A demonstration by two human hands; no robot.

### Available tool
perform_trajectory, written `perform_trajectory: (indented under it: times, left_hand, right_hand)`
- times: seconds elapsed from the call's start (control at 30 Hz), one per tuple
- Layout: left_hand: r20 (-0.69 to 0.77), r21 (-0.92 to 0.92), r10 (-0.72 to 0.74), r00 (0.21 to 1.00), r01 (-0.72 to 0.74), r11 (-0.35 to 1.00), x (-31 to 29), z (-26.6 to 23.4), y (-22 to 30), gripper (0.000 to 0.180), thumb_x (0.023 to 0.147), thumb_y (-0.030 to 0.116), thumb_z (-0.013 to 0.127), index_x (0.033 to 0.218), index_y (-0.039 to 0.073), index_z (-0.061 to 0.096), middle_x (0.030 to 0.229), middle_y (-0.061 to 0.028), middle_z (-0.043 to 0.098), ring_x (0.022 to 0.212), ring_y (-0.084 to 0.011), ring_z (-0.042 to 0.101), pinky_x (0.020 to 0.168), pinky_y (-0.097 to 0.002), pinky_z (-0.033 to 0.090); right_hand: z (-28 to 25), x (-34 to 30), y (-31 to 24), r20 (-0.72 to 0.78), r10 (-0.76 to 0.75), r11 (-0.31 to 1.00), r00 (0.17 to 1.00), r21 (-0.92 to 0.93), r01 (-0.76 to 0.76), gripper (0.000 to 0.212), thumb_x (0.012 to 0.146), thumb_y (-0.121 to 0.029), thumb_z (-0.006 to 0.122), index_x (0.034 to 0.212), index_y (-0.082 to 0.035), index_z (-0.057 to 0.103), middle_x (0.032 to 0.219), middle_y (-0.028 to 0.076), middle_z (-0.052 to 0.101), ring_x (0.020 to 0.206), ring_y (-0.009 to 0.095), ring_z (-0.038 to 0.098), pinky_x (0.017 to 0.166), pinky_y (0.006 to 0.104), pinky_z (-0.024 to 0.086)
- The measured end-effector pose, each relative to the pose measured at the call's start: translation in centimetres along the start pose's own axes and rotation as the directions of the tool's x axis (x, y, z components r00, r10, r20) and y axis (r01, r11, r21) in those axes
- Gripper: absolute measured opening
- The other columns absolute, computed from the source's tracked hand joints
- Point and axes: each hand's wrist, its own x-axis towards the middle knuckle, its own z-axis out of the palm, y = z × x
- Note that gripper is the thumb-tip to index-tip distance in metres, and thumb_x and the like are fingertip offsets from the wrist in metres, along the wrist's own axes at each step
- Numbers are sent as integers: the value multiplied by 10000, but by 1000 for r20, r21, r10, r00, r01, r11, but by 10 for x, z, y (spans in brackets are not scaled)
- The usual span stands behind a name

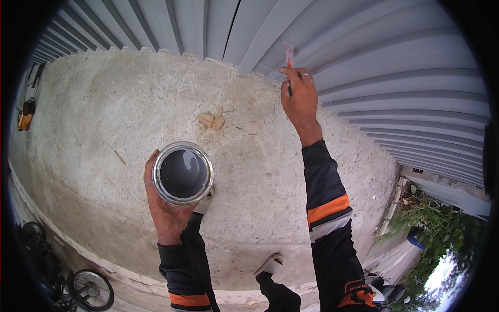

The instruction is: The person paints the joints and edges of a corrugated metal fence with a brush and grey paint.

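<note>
Open can of dark-grey paint [183, 173]; brush [289, 56] near grey ribbed wall [384, 57].
On my feed, left fingers [150, 166] clamp the can, right fingers [293, 76] the brush.

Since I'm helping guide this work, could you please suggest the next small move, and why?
Probably a short stroke of the brush along the grey ribbed panel: the right hand holds it at or near that surface, while the left hand holds the open paint can.
</note>
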Motion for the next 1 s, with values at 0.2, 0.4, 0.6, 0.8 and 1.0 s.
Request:
perform_trajectory:
  times: [0.2, 0.4, 0.6, 0.8, 1.0]
  left_hand:
    - [14, -31, -16, 1000, 17, 999, 1, 5, 2, 1245, 663, 141, 1017, 1646, 69, 256, 1553, -128, 463, 1423, -279, 529, 1189, -420, 513]
    - [14, 83, 4, 1000, -5, 997, 2, 5, 2, 1250, 669, 262, 1035, 1635, 53, 269, 1533, -138, 485, 1427, -285, 528, 1225, -430, 454]
    - [-4, -5, -16, 1000, 16, 1000, 1, 7, 4, 1237, 671, 256, 1034, 1631, 59, 279, 1551, -143, 472, 1436, -284, 522, 1228, -428, 449]
    - [-8, 36, -18, 1000, 18, 999, 1, 5, 3, 1238, 667, 240, 1035, 1630, 59, 280, 1581, -149, 441, 1444, -284, 515, 1235, -429, 443]
    - [-20, -4, -88, 996, 88, 996, 2, 6, 10, 1229, 675, 274, 1030, 1629, 64, 284, 1605, -155, 412, 1472, -292, 483, 1258, -443, 413]
  right_hand:
    - [-11, 21, 5, -57, -11, 997, 998, -76, 7, 342, 897, -16, 730, 1221, -125, 731, 1123, 150, 644, 995, 336, 646, 821, 471, 548]
    - [-4, 9, -5, -18, -4, 998, 1000, -61, 2, 345, 902, -1, 708, 1227, -115, 733, 1119, 156, 655, 1001, 333, 647, 824, 460, 542]
    - [-14, 26, 0, -106, -39, 997, 994, -70, 31, 323, 900, 11, 696, 1195, -109, 749, 1085, 152, 655, 984, 327, 653, 807, 457, 544]
    - [-13, 12, -5, -1, 18, 998, 1000, -53, -18, 322, 912, 24, 676, 1198, -102, 753, 1087, 162, 666, 991, 332, 652, 814, 450, 544]
    - [-27, 28, -1, -154, -44, 995, 987, -91, 30, 307, 907, 9, 686, 1179, -114, 756, 1083, 158, 662, 973, 341, 655, 814, 453, 547]
